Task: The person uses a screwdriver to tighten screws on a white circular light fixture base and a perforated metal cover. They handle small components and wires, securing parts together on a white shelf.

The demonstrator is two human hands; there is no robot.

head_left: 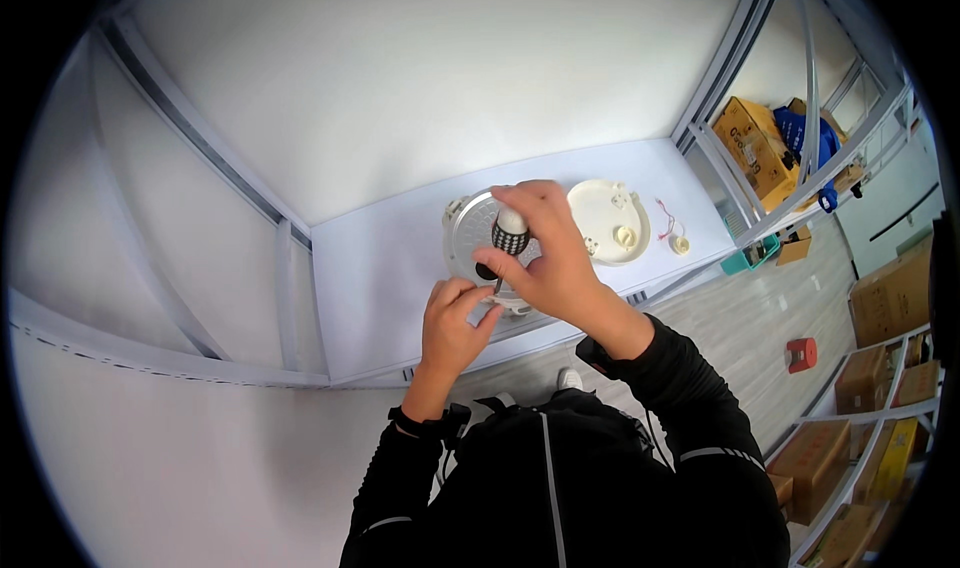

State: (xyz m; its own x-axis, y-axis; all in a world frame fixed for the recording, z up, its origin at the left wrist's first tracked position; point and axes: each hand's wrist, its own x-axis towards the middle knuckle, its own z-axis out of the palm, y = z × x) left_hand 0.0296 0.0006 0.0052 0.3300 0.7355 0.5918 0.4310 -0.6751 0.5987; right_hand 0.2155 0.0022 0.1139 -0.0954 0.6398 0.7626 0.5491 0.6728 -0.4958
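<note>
Rt. hand (pixel 556 264) of mine grasps screwdriver (pixel 510 232) over disc-shaped metal-faced unit (pixel 466 236) on bench (pixel 376 290); L hand (pixel 458 324) by its shaft, hold unclear. Tool prob. light, stiff, best gripped at checkered handle.

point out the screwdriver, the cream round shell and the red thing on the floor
Screwdriver (pixel 511 234): head view, on its dark, light-patterned handle.
Cream round shell (pixel 593 214): head view, on its bare inner surface.
Red thing on the floor (pixel 801 355): head view, near its visible middle.
</note>
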